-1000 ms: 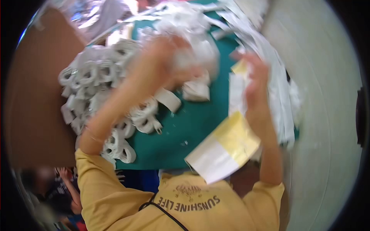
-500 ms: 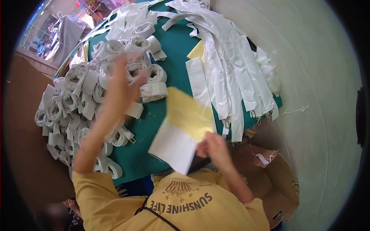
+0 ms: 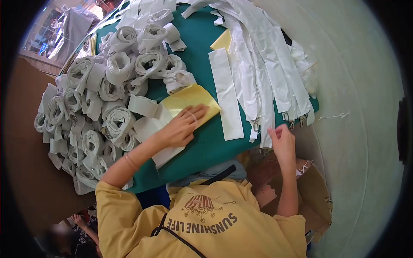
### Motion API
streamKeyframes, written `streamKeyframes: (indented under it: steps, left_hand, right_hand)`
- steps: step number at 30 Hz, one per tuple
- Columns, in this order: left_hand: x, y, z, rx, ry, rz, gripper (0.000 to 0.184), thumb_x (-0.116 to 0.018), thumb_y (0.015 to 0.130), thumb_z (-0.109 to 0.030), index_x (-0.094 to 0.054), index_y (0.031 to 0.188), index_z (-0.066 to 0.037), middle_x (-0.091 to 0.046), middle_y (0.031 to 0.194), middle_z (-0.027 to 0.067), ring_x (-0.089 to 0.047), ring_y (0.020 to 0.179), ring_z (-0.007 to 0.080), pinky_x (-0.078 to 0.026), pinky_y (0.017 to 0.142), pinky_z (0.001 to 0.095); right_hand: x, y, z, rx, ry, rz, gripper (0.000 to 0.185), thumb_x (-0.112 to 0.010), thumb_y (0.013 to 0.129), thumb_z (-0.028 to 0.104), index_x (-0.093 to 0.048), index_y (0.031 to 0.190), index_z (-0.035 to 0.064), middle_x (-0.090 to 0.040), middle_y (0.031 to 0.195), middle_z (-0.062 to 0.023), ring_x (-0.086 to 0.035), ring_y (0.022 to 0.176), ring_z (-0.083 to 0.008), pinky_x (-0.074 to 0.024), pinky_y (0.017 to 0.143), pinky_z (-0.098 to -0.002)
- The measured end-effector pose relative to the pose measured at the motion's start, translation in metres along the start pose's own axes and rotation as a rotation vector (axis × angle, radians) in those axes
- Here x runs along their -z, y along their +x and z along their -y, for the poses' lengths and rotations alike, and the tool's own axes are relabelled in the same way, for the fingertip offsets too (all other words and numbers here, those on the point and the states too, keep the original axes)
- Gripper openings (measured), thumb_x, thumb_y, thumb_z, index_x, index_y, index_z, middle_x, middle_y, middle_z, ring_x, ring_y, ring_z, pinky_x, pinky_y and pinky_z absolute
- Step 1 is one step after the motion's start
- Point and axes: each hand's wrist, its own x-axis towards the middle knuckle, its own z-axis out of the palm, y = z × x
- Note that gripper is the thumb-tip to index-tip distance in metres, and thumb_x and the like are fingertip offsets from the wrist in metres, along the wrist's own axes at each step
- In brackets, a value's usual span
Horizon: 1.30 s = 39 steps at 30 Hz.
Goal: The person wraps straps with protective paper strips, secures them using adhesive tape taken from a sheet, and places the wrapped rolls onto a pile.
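Note:
My left hand (image 3: 183, 128) lies flat, fingers stretched out, on a sheet that is yellow (image 3: 189, 99) at one end and white (image 3: 165, 155) at the other. The sheet rests on the green tabletop beside the coiled straps. My right hand (image 3: 283, 144) is at the front end of a long white strap (image 3: 267, 116), thumb and fingers pinched together at its edge. More white straps lie alongside, several with metal clips (image 3: 256, 125) at their ends. A flat white strip (image 3: 226, 94) lies between the sheet and those straps.
Many rolled white straps (image 3: 120, 69) are heaped across the left of the green table (image 3: 198, 47). Below the table's right front edge stands an open cardboard box (image 3: 309, 193). Brown cardboard (image 3: 26, 142) rises at the left. Another person's hand (image 3: 78, 221) shows at lower left.
The two-coloured sheet, held up in my right hand before, now lies farther left on the table. My left hand came down from the rolls onto it; my right hand moved right to the straps.

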Motion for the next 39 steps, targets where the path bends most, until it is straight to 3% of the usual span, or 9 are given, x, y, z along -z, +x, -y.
streamKeyframes:
  steps: [3,8,13,15,20,23,28,34,39]
  left_hand:
    - [0.018,0.020,-0.017,0.009,0.396,0.196,0.072,-0.061,0.074,-0.026,-0.034,0.135,-0.001,-0.031,0.141,0.0173,-0.025,0.133,0.0361,-0.017,0.110,0.0512]
    - [0.054,0.007,-0.051,0.218,0.394,0.010,0.086,-0.074,0.064,-0.049,-0.041,0.128,-0.001,-0.045,0.127,0.0158,-0.036,0.126,0.0338,-0.028,0.105,0.0479]
    - [0.090,0.053,-0.083,0.229,0.351,-0.506,0.046,-0.071,0.067,-0.013,-0.052,0.109,-0.004,-0.051,0.109,0.0101,-0.047,0.107,0.0291,-0.039,0.086,0.0384]
    - [0.065,0.085,-0.069,0.151,0.412,-0.414,0.050,-0.067,0.064,-0.003,-0.051,0.111,-0.005,-0.049,0.107,0.0099,-0.046,0.108,0.0271,-0.039,0.084,0.0377]
    - [0.033,0.126,-0.035,0.289,0.433,-0.215,0.070,-0.073,0.060,-0.008,-0.044,0.124,-0.005,-0.046,0.117,0.0128,-0.041,0.117,0.0271,-0.038,0.088,0.0376]
    - [0.048,0.139,-0.027,0.103,0.331,-0.277,0.094,-0.078,0.059,-0.016,-0.028,0.138,-0.007,-0.031,0.140,0.0131,-0.027,0.132,0.0307,-0.030,0.103,0.0424]
    - [0.095,0.157,-0.030,-0.167,-0.386,-0.714,0.061,-0.063,0.070,0.004,-0.047,0.128,-0.007,-0.051,0.128,0.0156,-0.046,0.121,0.0339,-0.040,0.098,0.0372]
    - [0.129,0.132,-0.042,-0.166,-0.363,-0.795,0.056,-0.066,0.067,0.005,-0.057,0.120,-0.008,-0.059,0.115,0.0122,-0.059,0.103,0.0256,-0.047,0.083,0.0299]
    - [0.136,0.110,-0.045,-0.105,-0.305,-0.894,0.053,-0.070,0.063,0.002,-0.062,0.114,-0.009,-0.055,0.097,0.0092,-0.059,0.087,0.0222,-0.047,0.077,0.0282]
  right_hand:
    - [-0.002,0.024,0.043,0.544,-0.126,-0.348,0.027,-0.065,0.083,0.023,-0.054,0.085,-0.0022,-0.056,0.068,-0.0171,-0.056,0.067,-0.0345,-0.0453,0.065,-0.0426]
    - [-0.041,0.092,0.027,0.366,-0.322,0.135,0.034,-0.071,0.075,0.028,-0.060,0.077,-0.0038,-0.062,0.069,-0.0175,-0.057,0.062,-0.0355,-0.0467,0.061,-0.0418]
    - [-0.003,0.117,0.063,0.192,0.048,0.561,0.036,-0.070,0.074,0.030,-0.063,0.074,-0.0062,-0.064,0.076,-0.0224,-0.062,0.070,-0.0369,-0.0493,0.068,-0.0450]
    - [-0.008,0.110,0.065,0.292,-0.377,0.180,0.037,-0.068,0.075,0.030,-0.061,0.072,-0.0064,-0.064,0.077,-0.0213,-0.062,0.074,-0.0393,-0.0486,0.070,-0.0456]
    - [-0.040,0.123,0.048,0.371,-0.383,0.272,0.035,-0.065,0.078,0.029,-0.061,0.078,-0.0064,-0.062,0.068,-0.0188,-0.062,0.065,-0.0363,-0.0500,0.064,-0.0416]
    - [0.020,0.124,0.099,-0.024,0.263,0.676,0.027,-0.062,0.081,0.023,-0.054,0.063,0.0046,-0.043,0.049,0.0018,-0.038,0.043,-0.0080,-0.0283,0.041,-0.0246]
    - [0.095,0.116,0.168,0.132,0.849,0.766,0.024,-0.048,0.094,0.021,-0.054,0.076,0.0064,-0.041,0.048,0.0033,-0.031,0.042,-0.0069,-0.0242,0.040,-0.0229]
    - [0.105,0.095,0.181,0.783,0.216,0.086,0.034,-0.056,0.081,0.001,-0.050,0.114,0.0044,-0.055,0.101,-0.0066,-0.051,0.082,-0.0148,-0.0437,0.069,-0.0265]
    - [0.046,0.107,0.182,0.916,0.065,0.093,0.052,-0.062,0.071,-0.005,-0.049,0.120,0.0039,-0.048,0.130,-0.0147,-0.044,0.120,-0.0347,-0.0370,0.100,-0.0363]
